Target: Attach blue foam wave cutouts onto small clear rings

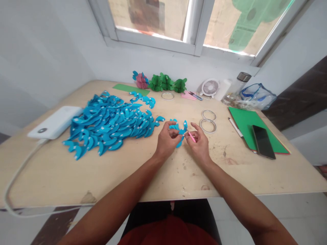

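My left hand (167, 137) is closed in a pinch at the edge of a blue curved paper piece (183, 131). My right hand (200, 143) grips a slim tool with a pink handle (192, 137), its thin tip against the blue paper; the tool's exact kind is too small to tell. More blue paper shows just behind and below the fingertips, partly hidden by them. Left of my hands spreads a large heap of blue curved paper pieces (112, 119), many bearing small white squares.
A white power bank (56, 121) with a cable lies at left. Rolls of tape (207, 126) sit right of my hands. A phone (263, 141) rests on green sheets (251, 122). Along the back stand green paper ornaments (166, 82), a small fan (210, 87) and a bottle (237, 86).
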`<state>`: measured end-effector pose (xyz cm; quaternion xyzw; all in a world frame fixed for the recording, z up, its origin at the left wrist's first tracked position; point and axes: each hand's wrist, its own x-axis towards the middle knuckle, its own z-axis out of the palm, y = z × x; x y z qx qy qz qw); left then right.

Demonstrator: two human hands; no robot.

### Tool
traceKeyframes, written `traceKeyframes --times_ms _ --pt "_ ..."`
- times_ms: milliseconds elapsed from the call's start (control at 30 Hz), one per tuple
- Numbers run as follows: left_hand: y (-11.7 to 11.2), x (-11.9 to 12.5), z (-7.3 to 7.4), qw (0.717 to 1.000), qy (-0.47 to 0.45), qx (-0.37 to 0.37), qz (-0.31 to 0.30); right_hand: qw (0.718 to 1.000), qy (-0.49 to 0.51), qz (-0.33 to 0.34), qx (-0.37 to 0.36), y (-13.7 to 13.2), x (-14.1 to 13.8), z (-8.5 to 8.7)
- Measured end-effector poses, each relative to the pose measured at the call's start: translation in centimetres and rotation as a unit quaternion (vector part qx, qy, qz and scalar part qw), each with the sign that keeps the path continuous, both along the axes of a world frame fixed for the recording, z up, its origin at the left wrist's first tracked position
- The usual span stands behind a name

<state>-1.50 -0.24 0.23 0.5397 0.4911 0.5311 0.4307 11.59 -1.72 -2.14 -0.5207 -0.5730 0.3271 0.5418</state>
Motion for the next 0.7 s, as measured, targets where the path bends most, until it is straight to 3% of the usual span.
traceKeyframes --times_ms 233,700 --pt "0.06 0.06 -0.33 1.000 -0.014 0.002 0.011 1.000 -0.006 -0.002 0.004 -0.05 -0.07 0.02" --pt "0.18 0.16 -0.99 0.998 -0.053 -0.019 -0.028 1.000 0.024 -0.002 -0.011 -0.02 -0.17 0.16"
